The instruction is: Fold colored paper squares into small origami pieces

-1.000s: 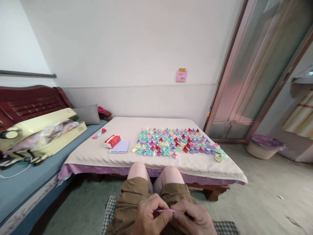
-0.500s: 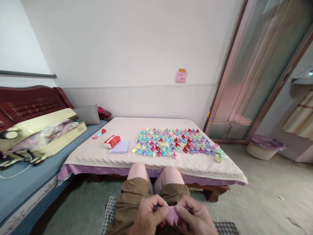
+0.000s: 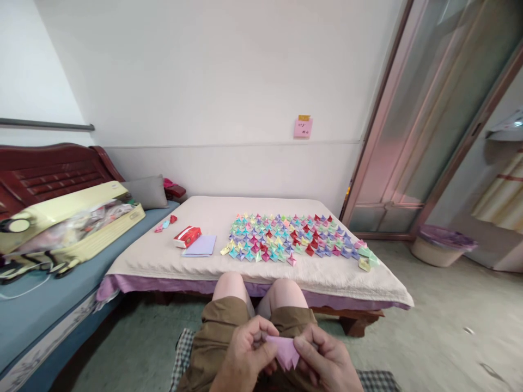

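Note:
A small piece of folded pink paper [image 3: 283, 351] is held above my lap, its pointed ends hanging downward. My left hand [image 3: 252, 351] pinches its left side between thumb and fingers. On the right side, my right hand [image 3: 321, 356] grips the paper with the thumb on top. Ahead on the bed, beyond my knees, rows of folded paper pieces [image 3: 281, 238] in many colours lie close together. A flat stack of lilac paper [image 3: 200, 246] sits to their left, with a red and white packet [image 3: 187, 237] at its corner.
The low bed's cream cover [image 3: 261, 204] spreads before my knees. An open yellow suitcase [image 3: 98, 223] full of bagged things lies on a blue mattress at left. A pink note [image 3: 303, 128] is taped to the wall. A lined bin [image 3: 443, 247] stands by the door at right.
The left thumb has shifted left and down, so more of the pink paper's upper left edge shows. The right hand keeps its grip. Things on the bed are unchanged.

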